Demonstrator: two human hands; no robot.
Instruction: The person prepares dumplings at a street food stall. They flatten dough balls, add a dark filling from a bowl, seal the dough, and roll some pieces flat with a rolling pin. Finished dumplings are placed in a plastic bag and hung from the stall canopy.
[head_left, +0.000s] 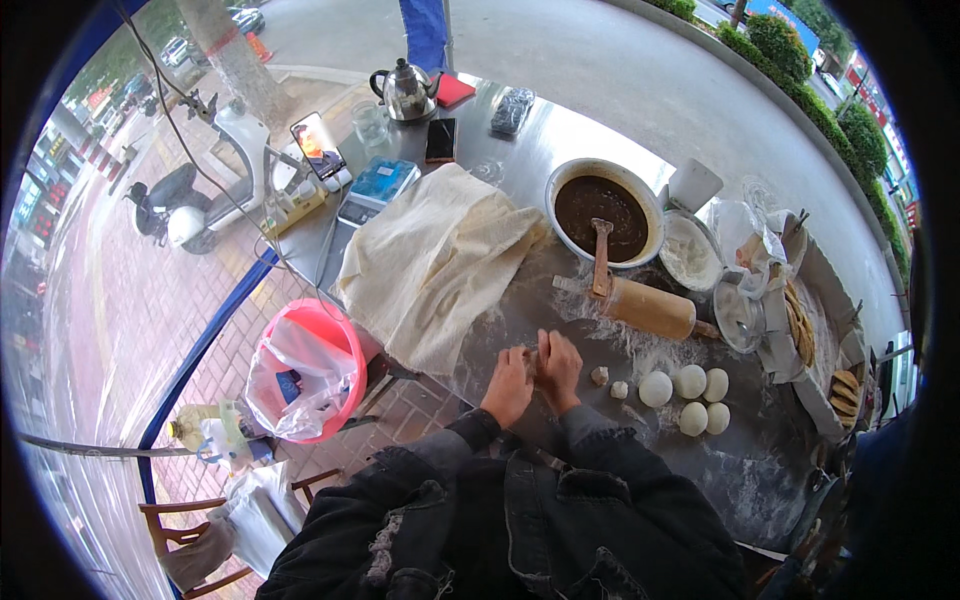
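My left hand and my right hand are close together over the floured metal table, fingers curled inward. Whatever they pinch between them is mostly covered by the fingers, and I cannot make it out. Just right of my right hand lie two small scraps of dough. Beyond those sit several round white dough balls in a loose cluster. A thick wooden rolling pin lies past my hands, dusted with flour. To their left, a cream cloth is spread in folds over part of the table.
Behind the rolling pin stands a bowl of dark brown paste with a wooden-handled spatula. Right of it are a bowl of flour and a cardboard box. A kettle stands far back; a pink bucket is lower left.
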